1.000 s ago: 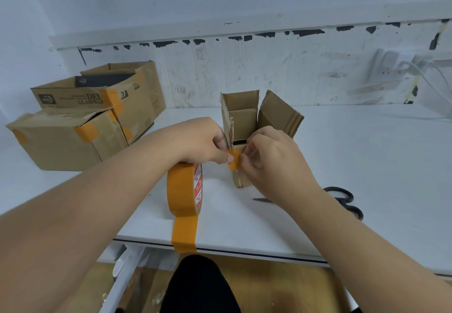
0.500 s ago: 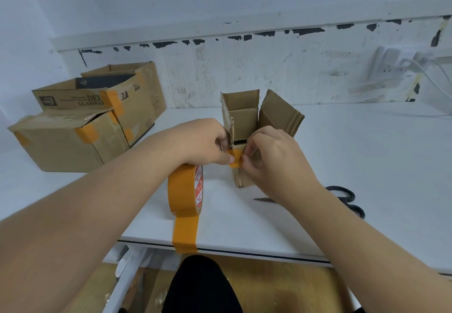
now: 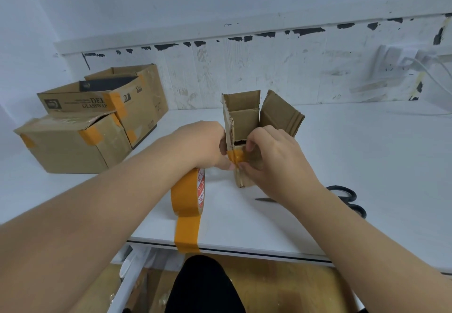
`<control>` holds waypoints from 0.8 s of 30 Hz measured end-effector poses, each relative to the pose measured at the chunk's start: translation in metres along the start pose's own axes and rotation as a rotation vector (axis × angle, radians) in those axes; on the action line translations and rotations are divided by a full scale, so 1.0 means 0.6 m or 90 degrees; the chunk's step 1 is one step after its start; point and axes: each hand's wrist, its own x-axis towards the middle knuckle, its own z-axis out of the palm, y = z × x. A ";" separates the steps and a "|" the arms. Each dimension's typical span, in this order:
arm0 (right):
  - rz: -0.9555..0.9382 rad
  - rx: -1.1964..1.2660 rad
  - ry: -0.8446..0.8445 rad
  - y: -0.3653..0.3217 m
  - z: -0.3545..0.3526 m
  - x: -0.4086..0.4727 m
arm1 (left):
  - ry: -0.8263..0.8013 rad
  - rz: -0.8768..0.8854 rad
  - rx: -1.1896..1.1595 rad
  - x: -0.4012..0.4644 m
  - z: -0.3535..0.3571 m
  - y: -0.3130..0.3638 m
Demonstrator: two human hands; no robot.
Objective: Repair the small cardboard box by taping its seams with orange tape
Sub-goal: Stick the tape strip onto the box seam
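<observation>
1. The small cardboard box point(image 3: 244, 122) stands upright on the white table point(image 3: 367, 156), just past the middle of the view, its top flaps open and raised.
2. A short strip of orange tape point(image 3: 236, 156) lies across the box's near vertical corner, below the opening.
3. The left hand point(image 3: 203, 144) sits at 9 o'clock of the box, fingers curled, its fingertips pressed to the strip's left end at the corner.
4. The right hand point(image 3: 274, 156) sits at 4 o'clock of the box, fingers bent, thumb and forefinger pinching the strip against the box's front face.
5. The orange tape roll point(image 3: 188, 193) stands on edge at 7 o'clock of the box, under the left wrist; a loose tail point(image 3: 187, 234) runs from it over the table's near edge.
6. Black scissors point(image 3: 347, 200) lie at 4 o'clock, partly hidden by the right forearm.
7. Two larger taped cartons point(image 3: 97, 127) rest at 9 o'clock, well apart from the box.
</observation>
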 end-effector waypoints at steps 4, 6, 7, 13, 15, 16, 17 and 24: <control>0.015 0.029 0.014 -0.001 -0.003 0.003 | -0.026 -0.019 -0.078 0.001 -0.003 -0.006; 0.023 0.036 0.025 -0.001 -0.001 0.006 | -0.031 -0.012 -0.117 0.000 -0.003 -0.008; 0.029 0.037 0.030 -0.002 0.000 0.008 | -0.029 -0.008 -0.131 -0.001 -0.002 -0.007; 0.043 0.044 0.047 -0.007 0.001 0.010 | -0.053 0.023 -0.190 -0.009 -0.004 -0.012; 0.046 0.049 0.042 -0.006 0.001 0.010 | -0.057 0.035 -0.217 -0.013 -0.003 -0.018; 0.046 0.050 0.039 -0.006 0.001 0.010 | -0.054 0.040 -0.233 -0.014 -0.002 -0.022; 0.045 0.051 0.039 -0.006 0.001 0.009 | -0.050 0.044 -0.250 -0.015 -0.001 -0.024; 0.048 0.039 0.048 -0.009 0.002 0.011 | -0.051 0.065 -0.242 -0.018 0.000 -0.020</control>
